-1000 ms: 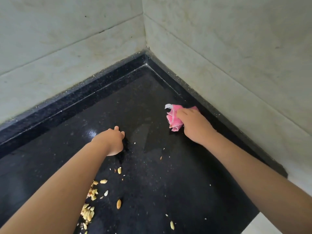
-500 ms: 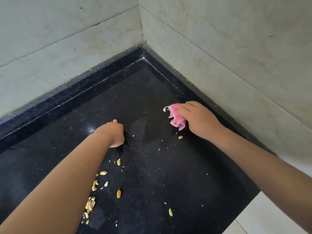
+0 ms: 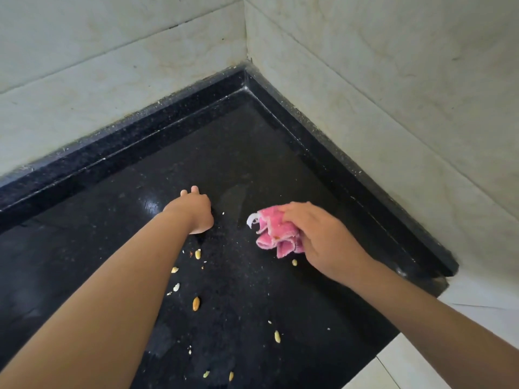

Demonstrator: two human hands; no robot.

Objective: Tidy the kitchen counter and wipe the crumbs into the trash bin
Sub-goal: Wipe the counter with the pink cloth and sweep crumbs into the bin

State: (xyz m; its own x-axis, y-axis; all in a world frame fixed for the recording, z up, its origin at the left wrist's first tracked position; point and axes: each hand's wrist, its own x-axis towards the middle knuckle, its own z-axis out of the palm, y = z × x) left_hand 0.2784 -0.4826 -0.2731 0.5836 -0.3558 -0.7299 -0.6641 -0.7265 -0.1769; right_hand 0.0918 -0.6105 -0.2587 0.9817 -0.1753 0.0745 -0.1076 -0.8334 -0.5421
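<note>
A crumpled pink cloth [image 3: 273,234] with a white tag is gripped in my right hand [image 3: 320,237], low on the black granite counter [image 3: 252,153]. My left hand [image 3: 193,213] rests on the counter to the cloth's left, fingers curled under, two fingertips showing; whether it holds anything is hidden. Yellow peanut-like crumbs [image 3: 196,303] lie scattered in front of both hands, one crumb [image 3: 294,262] just below the cloth. No trash bin is in view.
Pale tiled walls [image 3: 365,80] meet in a corner behind the counter, with a raised black rim [image 3: 331,153] along both walls. The counter ends at the right front, where light floor tiles [image 3: 421,360] show. A wet streak [image 3: 233,197] lies between the hands.
My right hand has dragged the pink cloth away from the right wall, toward me and the middle. A crumb has appeared below the cloth. The left hand stays in place.
</note>
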